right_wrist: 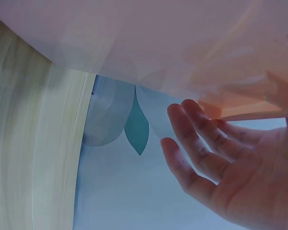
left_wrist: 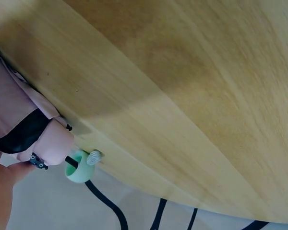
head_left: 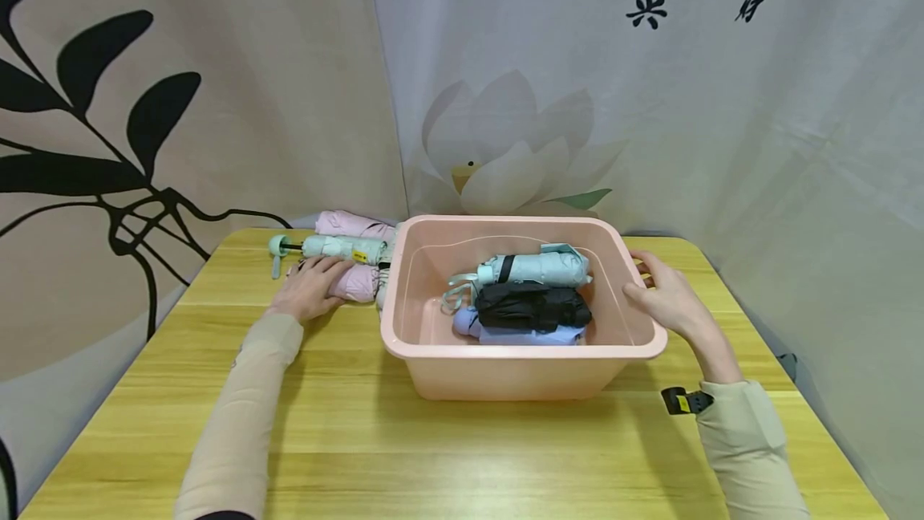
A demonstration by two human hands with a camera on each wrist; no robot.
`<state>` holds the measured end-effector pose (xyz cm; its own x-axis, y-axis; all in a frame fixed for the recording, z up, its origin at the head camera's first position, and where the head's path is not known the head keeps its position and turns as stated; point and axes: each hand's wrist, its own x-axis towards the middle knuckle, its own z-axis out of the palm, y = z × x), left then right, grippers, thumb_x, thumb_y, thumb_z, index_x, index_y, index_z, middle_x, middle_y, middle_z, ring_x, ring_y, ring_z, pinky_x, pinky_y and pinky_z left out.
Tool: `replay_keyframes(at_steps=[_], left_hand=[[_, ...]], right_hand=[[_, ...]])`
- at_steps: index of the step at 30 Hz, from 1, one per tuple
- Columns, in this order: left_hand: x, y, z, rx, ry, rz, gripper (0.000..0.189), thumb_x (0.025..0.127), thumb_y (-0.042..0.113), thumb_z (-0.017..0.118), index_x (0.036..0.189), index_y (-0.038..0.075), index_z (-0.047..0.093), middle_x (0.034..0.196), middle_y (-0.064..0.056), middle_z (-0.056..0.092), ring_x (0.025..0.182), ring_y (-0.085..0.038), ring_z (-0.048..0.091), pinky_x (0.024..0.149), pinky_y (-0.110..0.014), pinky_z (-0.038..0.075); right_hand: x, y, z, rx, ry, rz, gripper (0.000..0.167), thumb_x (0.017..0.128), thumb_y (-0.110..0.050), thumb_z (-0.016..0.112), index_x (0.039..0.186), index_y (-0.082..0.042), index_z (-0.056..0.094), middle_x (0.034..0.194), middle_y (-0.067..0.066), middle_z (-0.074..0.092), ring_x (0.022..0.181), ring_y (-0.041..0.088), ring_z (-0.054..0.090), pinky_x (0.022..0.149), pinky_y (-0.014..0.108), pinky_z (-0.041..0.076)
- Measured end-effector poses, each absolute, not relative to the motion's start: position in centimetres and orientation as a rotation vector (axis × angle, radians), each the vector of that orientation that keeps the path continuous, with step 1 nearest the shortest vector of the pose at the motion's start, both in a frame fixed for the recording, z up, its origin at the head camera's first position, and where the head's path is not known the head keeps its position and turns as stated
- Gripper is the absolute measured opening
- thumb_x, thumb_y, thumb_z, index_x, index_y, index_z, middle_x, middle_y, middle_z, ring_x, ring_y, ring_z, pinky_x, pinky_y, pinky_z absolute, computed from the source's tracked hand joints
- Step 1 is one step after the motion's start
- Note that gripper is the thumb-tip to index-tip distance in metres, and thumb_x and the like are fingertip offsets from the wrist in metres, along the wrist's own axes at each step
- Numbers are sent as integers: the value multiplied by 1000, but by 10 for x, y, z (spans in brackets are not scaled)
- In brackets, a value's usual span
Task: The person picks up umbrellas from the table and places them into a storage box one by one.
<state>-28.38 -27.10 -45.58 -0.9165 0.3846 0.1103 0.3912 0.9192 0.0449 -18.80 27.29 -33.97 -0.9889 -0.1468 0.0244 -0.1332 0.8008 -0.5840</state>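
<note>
My left hand (head_left: 309, 287) grips the near pink folded umbrella (head_left: 355, 283) by its handle end, left of the basin. In the left wrist view, a black strap crosses this umbrella (left_wrist: 19, 96), with fingers at its sides. Just behind it lies a mint-green folded umbrella (head_left: 339, 247), its handle poking out leftward. My right hand (head_left: 667, 295) holds the right rim of a pink plastic basin (head_left: 520, 375), thumb on the inner side, fingers outside. Inside the basin lie a pale teal umbrella (head_left: 541, 267), a black umbrella (head_left: 534, 306) and a periwinkle-blue umbrella (head_left: 527, 336).
Another pink umbrella (head_left: 350, 223) lies at the table's back edge, behind the mint-green one. The basin's left wall hides the right ends of this pile. A printed cloth curtain (head_left: 289, 103) hangs right behind the wooden table (head_left: 469, 456).
</note>
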Motion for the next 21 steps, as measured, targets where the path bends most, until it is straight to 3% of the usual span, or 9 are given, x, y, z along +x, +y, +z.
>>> replay_keyframes(at_steps=[21], left_hand=[[-284,-270,-455,-638,-2938,-142,67,75,26,78,135,17,50,133,-21,50,122,-44,48,103,-64,36]], right_hand=[[-188,274,-339,-263,2976,-956,59,93,-19,51,143,5,30,127,31,52,107,44,57,85,52,51]])
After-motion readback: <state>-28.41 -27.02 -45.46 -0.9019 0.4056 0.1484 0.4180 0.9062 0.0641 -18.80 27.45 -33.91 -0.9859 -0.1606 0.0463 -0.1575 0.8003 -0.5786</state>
